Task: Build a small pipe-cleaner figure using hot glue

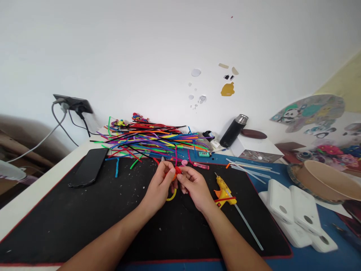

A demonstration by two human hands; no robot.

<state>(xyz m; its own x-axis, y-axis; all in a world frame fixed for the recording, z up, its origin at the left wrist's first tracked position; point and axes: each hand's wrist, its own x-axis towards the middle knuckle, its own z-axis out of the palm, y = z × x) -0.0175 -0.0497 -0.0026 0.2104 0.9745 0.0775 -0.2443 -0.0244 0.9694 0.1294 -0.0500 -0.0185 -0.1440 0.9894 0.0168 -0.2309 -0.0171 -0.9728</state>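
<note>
Over the middle of the black desk mat (118,222), both of my hands meet on a small bundle of bent pipe cleaners (178,170), red and orange on top. My left hand (161,184) pinches it from the left side with thumb and fingers. From the right, my right hand (194,185) grips the red part between thumb and forefinger. A yellow pipe cleaner (172,195) curves out below my left fingers. The fingers cover much of the bundle, so its full shape is hidden.
A yellow glue gun (224,191) with a clear stick lies to the right. Many coloured pipe cleaners (152,141) are heaped at the back. A black phone (89,167) is at left. White devices (293,210), a black flask (233,131) and glue sticks (251,167) are at right.
</note>
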